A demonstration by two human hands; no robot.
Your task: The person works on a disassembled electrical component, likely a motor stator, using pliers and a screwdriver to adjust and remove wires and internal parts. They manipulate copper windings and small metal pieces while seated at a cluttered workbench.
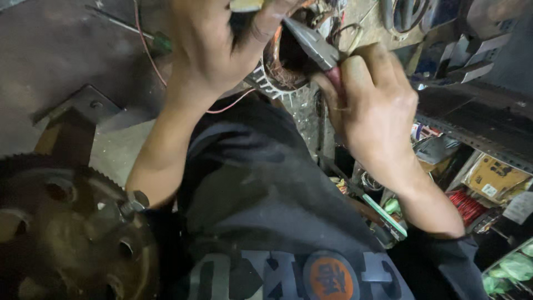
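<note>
The right hand (377,105) is gripping red-handled pliers (316,47), fingers closed round the handles, the nose pointing into the copper-wound motor stator (283,72). The left hand (216,44) is pressing on the stator's top, fingers curled. A green screwdriver (158,39) is lying on the counter (50,50) just beside.

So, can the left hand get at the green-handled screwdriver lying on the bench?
Probably yes. The left hand is beside the screwdriver, with bare bench between them, but its fingers are busy on the copper winding.
</note>
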